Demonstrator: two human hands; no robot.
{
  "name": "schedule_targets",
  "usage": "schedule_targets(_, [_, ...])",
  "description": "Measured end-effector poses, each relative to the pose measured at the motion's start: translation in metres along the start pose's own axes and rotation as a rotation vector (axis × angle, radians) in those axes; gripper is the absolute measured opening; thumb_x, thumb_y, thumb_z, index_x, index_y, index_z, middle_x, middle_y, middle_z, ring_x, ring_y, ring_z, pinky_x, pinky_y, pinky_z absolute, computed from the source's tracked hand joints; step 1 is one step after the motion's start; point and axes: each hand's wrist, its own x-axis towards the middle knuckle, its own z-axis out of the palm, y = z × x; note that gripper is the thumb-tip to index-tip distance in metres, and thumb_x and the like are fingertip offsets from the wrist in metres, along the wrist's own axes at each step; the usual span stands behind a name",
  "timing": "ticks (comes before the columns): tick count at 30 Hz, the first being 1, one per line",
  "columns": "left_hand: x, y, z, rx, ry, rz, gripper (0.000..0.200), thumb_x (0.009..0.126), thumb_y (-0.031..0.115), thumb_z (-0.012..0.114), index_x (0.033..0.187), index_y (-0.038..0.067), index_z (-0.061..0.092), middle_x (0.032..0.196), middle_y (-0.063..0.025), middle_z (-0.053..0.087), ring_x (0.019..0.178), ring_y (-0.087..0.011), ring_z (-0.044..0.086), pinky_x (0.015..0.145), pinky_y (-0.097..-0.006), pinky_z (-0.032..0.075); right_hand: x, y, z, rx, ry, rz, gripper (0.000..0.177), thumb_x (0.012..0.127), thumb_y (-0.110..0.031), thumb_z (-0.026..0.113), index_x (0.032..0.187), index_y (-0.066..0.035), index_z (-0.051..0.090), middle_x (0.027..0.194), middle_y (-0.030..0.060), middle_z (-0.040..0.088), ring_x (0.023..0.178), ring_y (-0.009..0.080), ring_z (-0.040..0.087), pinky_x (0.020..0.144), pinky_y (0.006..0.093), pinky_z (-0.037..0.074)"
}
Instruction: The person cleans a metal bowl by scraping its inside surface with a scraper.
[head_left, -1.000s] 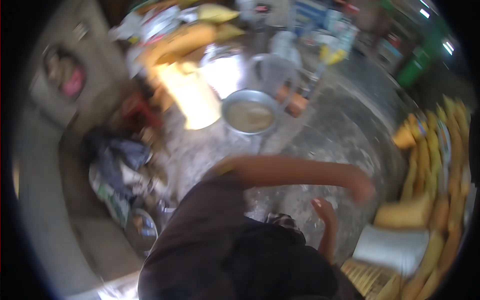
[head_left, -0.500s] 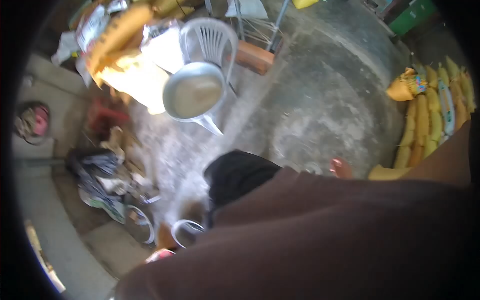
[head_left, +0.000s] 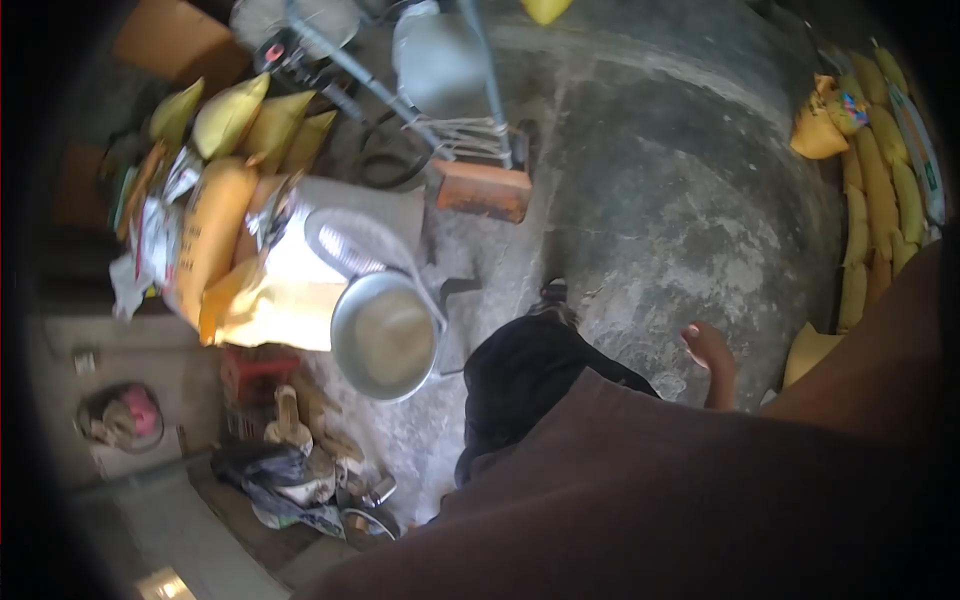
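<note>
My right hand [head_left: 710,355] hangs low beside my leg, over the concrete floor [head_left: 640,210]. Its fingers are loosely curled, slightly apart, and I see nothing in them. My left hand is outside the view. Ahead, a round metal pot [head_left: 388,337] with pale contents rests on a grey plastic chair [head_left: 345,240]. Neither hand is near it. An orange-yellow sack [head_left: 215,235] lies just beyond the pot.
Stacked yellow sacks [head_left: 880,190] line the right side, with an opened sack [head_left: 822,120] near them. A reddish block [head_left: 485,190] sits by a metal-legged frame [head_left: 490,90]. Bags and scraps [head_left: 290,470] lie lower left, near a red stool [head_left: 258,375].
My view has turned, bringing more sacks and the metal frame into sight at upper left. The pot appears lower and closer to my leg. More of my right hand and a foot now show.
</note>
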Motion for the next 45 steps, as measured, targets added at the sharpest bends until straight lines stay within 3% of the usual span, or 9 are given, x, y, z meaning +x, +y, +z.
schedule_targets(2, [0.031,-0.003,-0.081,0.051,0.089,0.096,0.026,0.090,0.021,0.051,0.101,0.003,0.067,0.097,-0.0150,0.069,0.085,-0.0269,0.065,0.073,-0.0406,0.051,0.034,-0.007,-0.026,0.214,-0.053,0.005,0.058,0.096,-0.049,0.051,0.132,-0.003,0.055,0.122,0.0138,0.064,0.110,0.0239,0.062,0.095,0.0411,0.047])
schedule_targets(3, [0.048,-0.001,-0.116,0.102,0.059,0.170,0.026,0.090,0.021,0.051,0.101,0.003,0.067,0.097,-0.0151,0.069,0.085,-0.0269,0.065,0.073,-0.0406,0.051,0.088,0.023,-0.022,-0.074,0.101,-0.067,0.038,0.092,-0.034,0.055,0.109,-0.001,0.064,0.103,0.0202,0.068,0.098,0.0365,0.064,0.085,0.0421,0.048])
schedule_targets(9, [0.135,-0.122,-0.287,0.162,0.033,0.172,0.026,0.091,0.019,0.049,0.099,0.002,0.067,0.098,-0.0156,0.069,0.084,-0.0270,0.065,0.073,-0.0407,0.051,0.110,-0.075,-0.177,0.173,0.227,0.268,0.049,0.094,-0.040,0.057,0.130,-0.007,0.057,0.120,0.0159,0.066,0.114,0.0257,0.061,0.098,0.0378,0.043])
schedule_targets(17, [0.309,-0.306,-0.433,0.093,0.160,0.033,0.027,0.092,0.016,0.046,0.097,0.001,0.068,0.098,-0.0164,0.068,0.082,-0.0272,0.065,0.072,-0.0407,0.051,0.224,-0.054,-0.321,0.284,-0.002,0.119,0.052,0.094,-0.042,0.056,0.131,-0.006,0.057,0.121,0.0152,0.065,0.115,0.0252,0.060,0.098,0.0384,0.043])
schedule_targets(18, [0.243,-0.347,-0.435,-0.026,0.372,0.040,0.037,0.095,0.022,0.043,0.126,0.008,0.058,0.105,-0.0192,0.067,0.095,-0.0324,0.064,0.080,-0.0429,0.050,0.260,-0.029,-0.340,0.275,-0.015,0.077,0.052,0.094,-0.043,0.056,0.131,-0.006,0.056,0.121,0.0151,0.065,0.115,0.0251,0.060,0.098,0.0385,0.043])
schedule_targets(25, [-0.055,-0.555,-0.326,-0.658,0.716,-0.777,0.049,0.100,0.030,0.049,0.141,0.004,0.046,0.135,-0.0138,0.056,0.120,-0.0231,0.054,0.100,-0.0340,0.043,0.435,-0.021,-0.517,0.409,0.063,-0.094,0.054,0.094,-0.045,0.055,0.132,-0.006,0.056,0.122,0.0145,0.065,0.116,0.0246,0.059,0.099,0.0392,0.043])
schedule_targets(27, [-0.168,-0.646,-0.173,-0.139,0.588,-0.889,0.049,0.099,0.028,0.051,0.142,0.004,0.046,0.142,-0.0149,0.050,0.127,-0.0222,0.049,0.103,-0.0341,0.040,0.466,-0.022,-0.526,0.501,0.065,-0.086,0.055,0.094,-0.046,0.055,0.132,-0.006,0.056,0.123,0.0143,0.064,0.116,0.0245,0.059,0.099,0.0393,0.043])
schedule_targets(28, [-0.156,-0.594,-0.191,-0.827,0.795,-1.404,0.054,0.099,0.034,0.050,0.143,0.002,0.044,0.144,-0.0189,0.047,0.136,-0.0252,0.041,0.109,-0.0392,0.035,0.491,-0.032,-0.535,0.518,0.045,-0.109,0.055,0.094,-0.046,0.054,0.132,-0.006,0.055,0.123,0.0142,0.064,0.116,0.0244,0.059,0.099,0.0394,0.043])
schedule_targets(45, [-0.249,-0.798,-0.368,-0.987,1.317,-1.672,0.056,0.099,0.036,0.049,0.143,0.002,0.043,0.146,-0.0191,0.044,0.137,-0.0257,0.039,0.109,-0.0404,0.035,0.968,-0.316,-0.662,0.482,-0.755,-0.473,0.060,0.095,-0.051,0.052,0.134,-0.005,0.054,0.125,0.0126,0.063,0.118,0.0232,0.057,0.100,0.0410,0.043])
